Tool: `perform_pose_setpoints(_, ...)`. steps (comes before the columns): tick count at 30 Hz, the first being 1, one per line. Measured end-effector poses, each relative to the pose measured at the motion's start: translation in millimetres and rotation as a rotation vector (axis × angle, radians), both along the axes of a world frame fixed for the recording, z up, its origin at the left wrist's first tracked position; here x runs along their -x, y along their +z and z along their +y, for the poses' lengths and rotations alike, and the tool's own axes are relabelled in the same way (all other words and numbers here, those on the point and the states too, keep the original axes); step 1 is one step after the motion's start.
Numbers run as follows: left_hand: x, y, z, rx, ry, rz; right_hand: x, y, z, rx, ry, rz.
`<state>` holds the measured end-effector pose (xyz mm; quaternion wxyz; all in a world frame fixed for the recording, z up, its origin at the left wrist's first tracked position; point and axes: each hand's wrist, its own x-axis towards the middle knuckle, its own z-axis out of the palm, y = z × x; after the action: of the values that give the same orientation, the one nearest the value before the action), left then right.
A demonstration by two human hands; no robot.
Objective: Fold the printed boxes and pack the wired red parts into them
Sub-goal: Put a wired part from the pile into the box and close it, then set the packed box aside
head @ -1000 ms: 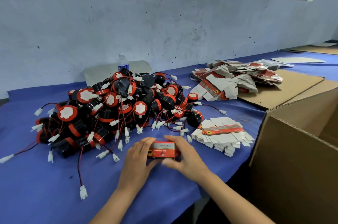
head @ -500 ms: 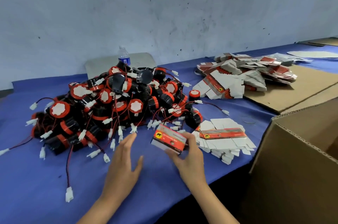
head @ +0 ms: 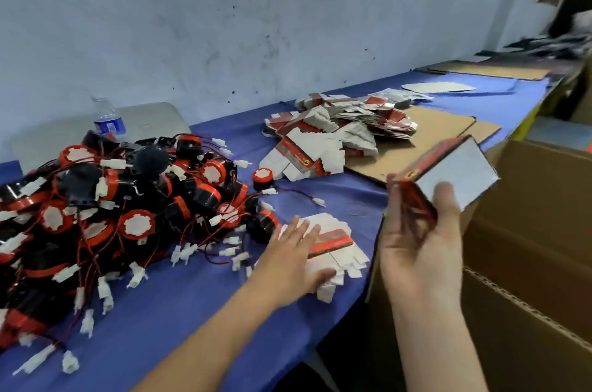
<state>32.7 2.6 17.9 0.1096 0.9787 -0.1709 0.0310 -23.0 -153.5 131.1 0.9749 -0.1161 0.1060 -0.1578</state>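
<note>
Gripping a box (head: 461,172) at the frame's right, your right hand (head: 419,254) curls round it; your left hand (head: 288,263) rests flat, fingers straight, on the stack (head: 334,242).

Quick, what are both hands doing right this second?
Left hand: open, fingers straight, resting on the stack of flat boxes.
Right hand: closed around the folded box, holding it up.
</note>
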Motion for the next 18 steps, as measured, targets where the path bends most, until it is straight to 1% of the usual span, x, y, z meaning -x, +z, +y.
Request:
perform_pose_setpoints(1, -5.9, 3.8, -5.1, -0.066, 0.01, 0.057, -0.8, 4.7, -11.8, -0.091, -0.038, 0.029)
perform_pose_setpoints(3, -11.5, 9.5, -9.8, -0.078, 0.021, 0.136, -1.9, 6.5, -27.7, -0.234, -0.074, 0.046)
perform_pose_setpoints(5, -10.4, 15.0, -10.9, -0.057, -0.006, 0.155, -3.2, 3.6, -33.0, -0.253, -0.021, 0.023)
perform_pose_setpoints(8, -5.9, 28.6, -11.0, -0.162, -0.058, 0.151, -6.4, -6.2, -23.9, -0.199, 0.082, -0.012)
perform_pose_setpoints(9, -5.0, 33.5, -10.8, -0.188, -0.063, 0.163, -8.7, -11.5, -17.9, -0.136, 0.102, 0.005)
perform_pose_setpoints(11, -3.9, 42.9, -9.2, -0.195, -0.045, 0.238, -14.1, -25.1, -2.3, 0.057, 0.132, 0.053)
perform_pose_setpoints(13, -2.9, 52.3, -7.8, -0.175, -0.03, 0.308, -18.2, -43.6, 13.6, 0.345, 0.131, 0.143)
perform_pose_setpoints(15, -3.6, 58.7, -6.0, -0.18, -0.071, 0.286, -18.7, -62.3, 25.5, 0.658, 0.08, 0.241)
perform_pose_setpoints(16, -3.3, 61.4, -5.4, -0.187, -0.09, 0.255, -17.6, -70.7, 29.9, 0.767, 0.041, 0.264)
perform_pose_setpoints(18, -2.0, 64.5, -4.0, -0.211, -0.096, 0.153, -13.6, -82.8, 34.9, 0.85, -0.027, 0.276)
